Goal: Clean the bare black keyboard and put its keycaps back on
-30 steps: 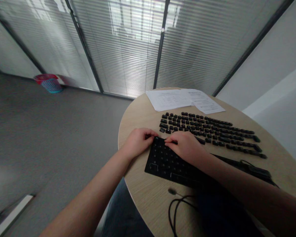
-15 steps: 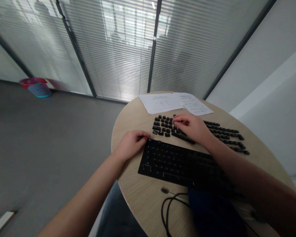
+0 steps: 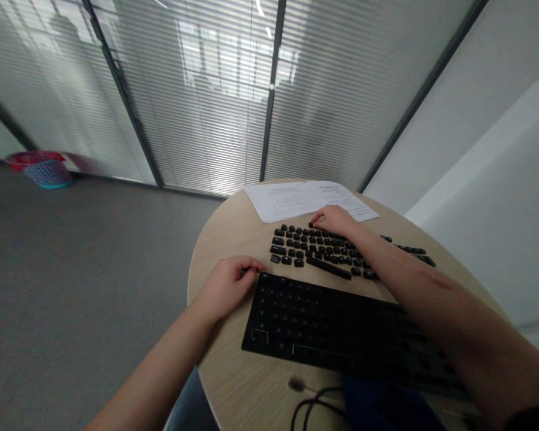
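Observation:
A black keyboard base [image 3: 323, 320] with its keycaps off lies on a round wooden table [image 3: 233, 233]. Beyond it, loose black keycaps [image 3: 309, 248] are laid out in rows. My left hand [image 3: 227, 286] rests curled at the base's far left corner, fingertips touching its edge. My right hand [image 3: 335, 219] reaches over the keycaps to their far row, with fingertips pinched on a keycap there.
Two printed paper sheets [image 3: 296, 199] lie at the table's far edge. A black cable [image 3: 312, 404] loops at the near edge beside a dark blue object [image 3: 381, 404]. Glass partitions with blinds stand behind. A pink and blue basket [image 3: 38, 169] sits on the grey floor at left.
My right hand left the keyboard base and moved away over the loose keycaps to their far row. My left hand stayed at the base's corner. The camera tilted up and left.

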Tool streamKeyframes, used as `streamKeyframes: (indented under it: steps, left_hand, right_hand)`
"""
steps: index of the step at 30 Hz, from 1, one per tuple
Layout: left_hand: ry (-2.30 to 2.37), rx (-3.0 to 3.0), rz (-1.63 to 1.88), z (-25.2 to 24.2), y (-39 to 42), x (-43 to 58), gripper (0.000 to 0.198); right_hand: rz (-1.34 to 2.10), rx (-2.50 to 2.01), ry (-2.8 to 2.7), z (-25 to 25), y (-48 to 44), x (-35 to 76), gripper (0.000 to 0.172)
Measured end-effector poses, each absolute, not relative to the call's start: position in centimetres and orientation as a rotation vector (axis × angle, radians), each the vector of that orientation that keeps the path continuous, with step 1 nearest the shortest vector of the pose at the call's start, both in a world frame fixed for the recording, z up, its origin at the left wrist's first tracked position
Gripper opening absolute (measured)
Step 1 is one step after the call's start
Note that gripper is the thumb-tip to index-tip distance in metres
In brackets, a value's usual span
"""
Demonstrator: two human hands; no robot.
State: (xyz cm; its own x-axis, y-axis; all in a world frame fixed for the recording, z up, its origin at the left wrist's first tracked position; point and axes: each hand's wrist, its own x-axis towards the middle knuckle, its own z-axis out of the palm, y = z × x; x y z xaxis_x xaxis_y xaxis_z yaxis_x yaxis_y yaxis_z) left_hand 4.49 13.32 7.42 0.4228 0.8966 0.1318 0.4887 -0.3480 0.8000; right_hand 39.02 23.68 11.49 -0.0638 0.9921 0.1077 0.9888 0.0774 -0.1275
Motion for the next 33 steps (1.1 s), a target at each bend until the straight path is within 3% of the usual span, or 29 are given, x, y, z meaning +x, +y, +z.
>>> streamKeyframes:
  steps: [12,16,19,24,33]
  left_hand:
    - [1.176,1.974,0.756,7.4,13.5,4.5,0.031]
    - [1.175,1.98,0.751,7.5,13.5,4.5,0.031]
    - [1.173,1.981,0.745,7.6,13.4,4.6,0.031]
    - [1.192,1.995,0.747,7.6,13.2,4.7,0.03]
    - [1.207,2.02,0.73,8.0,12.2,4.7,0.029]
  right_hand:
    - [0.102,-1.955,-2.103,11.6,23.6,37.5,0.011]
    - [0.034,-1.905,-1.939,13.7,18.8,36.1,0.021]
    - [0.178,-1.653,-1.929,14.5,12.1,34.5,0.018]
    - [0.336,-1.533,-1.957,12.3,4.3,31.4,0.012]
    - [0.565,-1.538,-1.795,8.2,5.9,29.3,0.013]
